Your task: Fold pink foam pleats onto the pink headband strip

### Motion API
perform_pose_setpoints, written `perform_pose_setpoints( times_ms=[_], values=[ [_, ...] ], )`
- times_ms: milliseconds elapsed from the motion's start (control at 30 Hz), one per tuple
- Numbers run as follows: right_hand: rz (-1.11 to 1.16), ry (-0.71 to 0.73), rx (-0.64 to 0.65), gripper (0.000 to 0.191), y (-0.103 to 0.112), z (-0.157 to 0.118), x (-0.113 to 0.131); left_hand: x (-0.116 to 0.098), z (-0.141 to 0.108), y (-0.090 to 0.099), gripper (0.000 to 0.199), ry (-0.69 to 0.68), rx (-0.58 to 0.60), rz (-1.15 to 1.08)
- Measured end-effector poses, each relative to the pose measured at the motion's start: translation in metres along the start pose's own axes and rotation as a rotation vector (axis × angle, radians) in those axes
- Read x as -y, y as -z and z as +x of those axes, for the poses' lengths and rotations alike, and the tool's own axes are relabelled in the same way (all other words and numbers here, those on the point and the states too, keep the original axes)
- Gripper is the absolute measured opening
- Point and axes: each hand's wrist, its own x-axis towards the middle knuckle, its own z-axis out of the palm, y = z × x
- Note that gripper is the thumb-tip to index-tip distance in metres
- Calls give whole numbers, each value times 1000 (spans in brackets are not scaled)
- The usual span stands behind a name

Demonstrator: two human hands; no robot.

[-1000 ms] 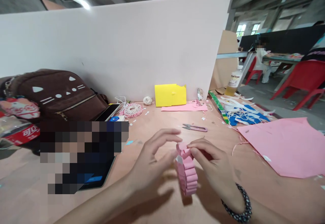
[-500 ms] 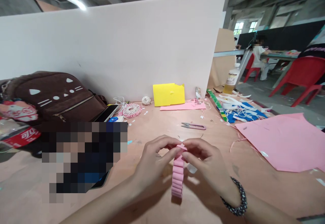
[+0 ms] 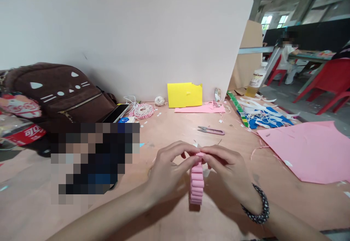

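A pink ridged paper piece (image 3: 197, 184), made of several small rolls side by side, hangs down between my hands above the table. My left hand (image 3: 173, 164) pinches its upper end from the left. From the right, my right hand (image 3: 225, 162) grips the same end, thumb and fingertips pressed together; a dark beaded band circles that wrist. The fingertips of both hands nearly meet and hide the top of the piece. Beyond the hands lie small thread snips (image 3: 212, 130) on the table.
At the left are a brown backpack (image 3: 62, 93) and a bottle with a red label (image 3: 26, 136). Yellow foam (image 3: 185, 95) leans on the white partition, near a pink woven ring (image 3: 144, 111). Pink sheet (image 3: 306, 151), blue scraps and a bottle (image 3: 256, 82) are at right.
The view has tilted down and shifted slightly. Both hands still hold the pink piece, whose ridged side now faces me more squarely, and the fingertips sit closer together.
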Motion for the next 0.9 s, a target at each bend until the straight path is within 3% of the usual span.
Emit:
perform_pose_setpoints(
  times_ms=[233,400,733,900],
  values=[
    [83,-34,-20,9,2,1,2,2,3,7,12,-7,67,-101],
    [135,-72,-55,11,1,2,1,1,7,10,16,-26,44,-151],
    [112,44,2,14,3,1,2,4,6,10,12,77,94,-257],
    [6,139,-36,13,2,0,1,5,5,9,7,88,119,-239]
  ],
)
